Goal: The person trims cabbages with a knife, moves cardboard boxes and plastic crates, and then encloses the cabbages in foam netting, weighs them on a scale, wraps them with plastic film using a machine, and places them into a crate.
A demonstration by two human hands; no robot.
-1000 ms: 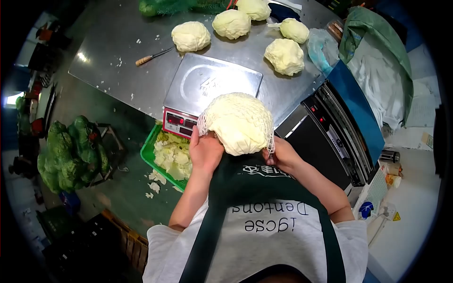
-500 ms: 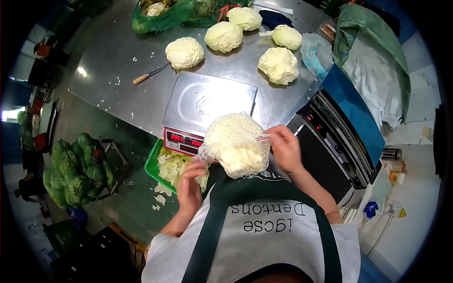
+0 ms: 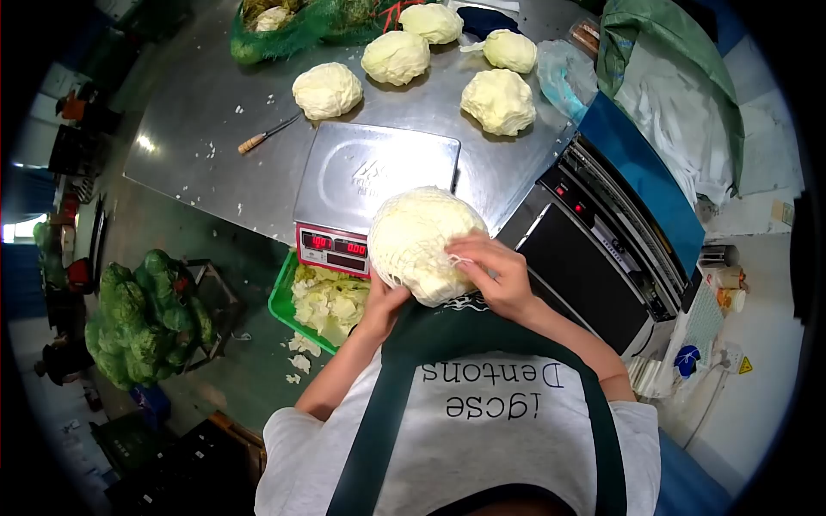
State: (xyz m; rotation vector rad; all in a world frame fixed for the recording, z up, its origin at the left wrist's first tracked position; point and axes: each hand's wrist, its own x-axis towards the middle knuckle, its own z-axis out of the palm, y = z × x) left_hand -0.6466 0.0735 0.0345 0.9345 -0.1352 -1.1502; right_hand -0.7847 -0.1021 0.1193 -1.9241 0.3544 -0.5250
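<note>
A pale cabbage [image 3: 419, 236] in white netting is held against the front of my dark green apron, close to the near edge of the scale. My left hand [image 3: 383, 305] supports its lower left side, with the fingertips partly hidden beneath it. On the right side, my right hand [image 3: 499, 273] has its fingers closed on the edge of the white net, over the cabbage. The digital scale [image 3: 379, 168] has a bare metal plate and lit red digits.
Several bare cabbages [image 3: 327, 91] and a wooden-handled knife [image 3: 268, 136] lie on the metal table [image 3: 198, 163]. A green crate [image 3: 280, 301] of leaves is below. Right of me stands a black and blue machine [image 3: 594, 267]. Netted green cabbages [image 3: 146, 318] are at left.
My right hand has moved inward over the cabbage, drawing the net edge across it. My left hand has come up under the cabbage's left side.
</note>
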